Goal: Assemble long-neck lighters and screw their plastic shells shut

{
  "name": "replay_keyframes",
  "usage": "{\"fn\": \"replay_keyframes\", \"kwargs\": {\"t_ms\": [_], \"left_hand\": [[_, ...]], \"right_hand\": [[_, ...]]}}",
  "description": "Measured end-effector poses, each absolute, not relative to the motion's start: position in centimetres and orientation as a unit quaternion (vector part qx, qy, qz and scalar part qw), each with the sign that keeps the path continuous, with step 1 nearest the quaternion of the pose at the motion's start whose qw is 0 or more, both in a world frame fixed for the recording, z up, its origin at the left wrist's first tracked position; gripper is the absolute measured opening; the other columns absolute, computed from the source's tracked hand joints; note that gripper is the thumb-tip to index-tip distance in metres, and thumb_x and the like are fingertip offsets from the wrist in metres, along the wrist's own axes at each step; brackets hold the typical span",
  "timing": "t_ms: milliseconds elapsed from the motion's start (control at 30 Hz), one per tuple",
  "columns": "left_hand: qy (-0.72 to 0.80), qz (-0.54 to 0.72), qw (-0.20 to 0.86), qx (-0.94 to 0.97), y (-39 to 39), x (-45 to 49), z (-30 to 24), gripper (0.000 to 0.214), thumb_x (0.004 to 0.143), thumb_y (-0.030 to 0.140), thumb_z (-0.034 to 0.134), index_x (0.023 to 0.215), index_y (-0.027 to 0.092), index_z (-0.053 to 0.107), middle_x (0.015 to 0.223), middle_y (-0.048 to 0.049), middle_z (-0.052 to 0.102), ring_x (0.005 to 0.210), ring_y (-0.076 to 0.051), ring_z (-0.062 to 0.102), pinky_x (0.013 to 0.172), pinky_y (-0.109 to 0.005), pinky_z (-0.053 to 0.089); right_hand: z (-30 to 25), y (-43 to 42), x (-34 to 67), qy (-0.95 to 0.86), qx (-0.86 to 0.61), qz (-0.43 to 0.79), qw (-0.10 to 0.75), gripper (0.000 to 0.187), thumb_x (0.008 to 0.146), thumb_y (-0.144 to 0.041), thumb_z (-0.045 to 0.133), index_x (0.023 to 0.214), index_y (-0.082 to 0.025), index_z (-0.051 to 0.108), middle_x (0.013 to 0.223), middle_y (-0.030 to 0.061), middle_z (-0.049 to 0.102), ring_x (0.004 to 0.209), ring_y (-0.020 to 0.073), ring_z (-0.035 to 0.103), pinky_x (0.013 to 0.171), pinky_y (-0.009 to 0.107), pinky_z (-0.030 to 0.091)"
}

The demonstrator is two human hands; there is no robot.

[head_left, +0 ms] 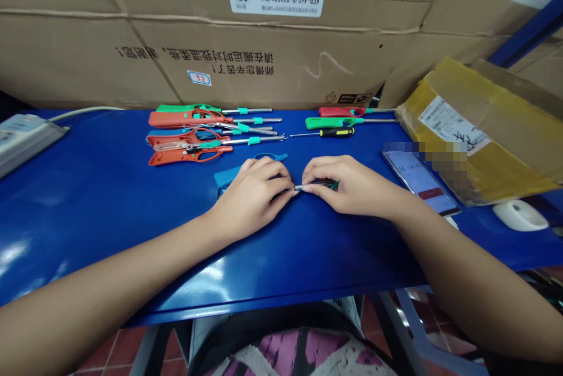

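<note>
Pinching a slim metal piece between closed fingertips of left hand and right hand, at three o'clock from a blue casing and seven o'clock from a screwdriver, apparently adjusting its end, next calling for steady, aligned grips.

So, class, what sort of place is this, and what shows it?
Probably a workshop bench: an opened orange lighter casing and a yellow-and-black screwdriver lie on the blue table, with a large cardboard box behind.
</note>
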State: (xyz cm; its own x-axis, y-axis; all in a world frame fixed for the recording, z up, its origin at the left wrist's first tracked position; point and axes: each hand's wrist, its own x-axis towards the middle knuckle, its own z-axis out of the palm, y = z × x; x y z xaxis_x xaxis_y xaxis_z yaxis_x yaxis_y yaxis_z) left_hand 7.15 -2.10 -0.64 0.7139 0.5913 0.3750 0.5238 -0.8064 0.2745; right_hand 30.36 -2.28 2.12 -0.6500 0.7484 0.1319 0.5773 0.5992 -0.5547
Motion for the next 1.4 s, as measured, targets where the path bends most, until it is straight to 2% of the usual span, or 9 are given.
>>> {"fn": "replay_keyframes", "kwargs": {"t_ms": [467, 700, 1000, 1167, 1400], "left_hand": [[0.288, 0.249, 0.121, 0.917, -1.9, 7.2, -1.0, 0.018, 0.102, 0.027, 0.056, 0.096, 0.018, 0.071, 0.101, -0.0053, 0.07, 0.096, -0.021, 0.061, 0.085, -0.037, 0.038], [0.28, 0.252, 0.154, 0.913, -1.7, 7.2, -1.3, 0.015, 0.101, 0.025, 0.058, 0.096, 0.019, 0.071, 0.101, -0.0044, 0.07, 0.096, -0.02, 0.062, 0.085, -0.036, 0.039], [0.286, 0.255, 0.149, 0.912, -1.8, 7.4, -1.4, 0.014, 0.1, 0.026, 0.059, 0.096, 0.019, 0.071, 0.102, -0.005, 0.071, 0.096, -0.02, 0.063, 0.085, -0.037, 0.041], [0.283, 0.27, 0.146, 0.909, -1.7, 7.5, -1.4, 0.013, 0.099, 0.024, 0.06, 0.094, 0.019, 0.071, 0.1, -0.0045, 0.07, 0.093, -0.019, 0.063, 0.083, -0.037, 0.042], [0.287, 0.297, 0.163, 0.896, -1.8, 7.6, -1.4, 0.011, 0.097, 0.023, 0.063, 0.096, 0.019, 0.073, 0.098, -0.005, 0.07, 0.09, -0.018, 0.066, 0.083, -0.036, 0.051]], "right_hand": [[2.5, -2.9, 30.4, -0.887, -0.385, 0.195, 0.161, 0.014, 0.097, -0.02, 0.056, 0.093, -0.017, 0.069, 0.1, 0.006, 0.071, 0.091, 0.0194, 0.066, 0.084, 0.032, 0.049], [3.1, -3.6, 30.1, -0.895, -0.408, 0.15, 0.101, 0.017, 0.099, -0.021, 0.051, 0.095, -0.018, 0.067, 0.104, 0.0069, 0.071, 0.091, 0.0208, 0.067, 0.08, 0.033, 0.047], [3.1, -4.3, 30.0, -0.908, -0.415, 0.035, 0.053, 0.021, 0.1, -0.021, 0.049, 0.093, -0.017, 0.069, 0.106, 0.0075, 0.071, 0.079, 0.0189, 0.065, 0.059, 0.034, 0.035], [3.1, -3.9, 30.2, -0.904, -0.417, 0.066, 0.07, 0.022, 0.101, -0.026, 0.05, 0.095, -0.017, 0.069, 0.109, 0.0065, 0.07, 0.087, 0.0203, 0.067, 0.064, 0.033, 0.038], [2.3, -2.6, 30.6, -0.892, -0.401, 0.154, 0.139, 0.008, 0.095, -0.018, 0.058, 0.096, -0.02, 0.066, 0.106, 0.0043, 0.07, 0.091, 0.0191, 0.065, 0.075, 0.03, 0.045]]}}
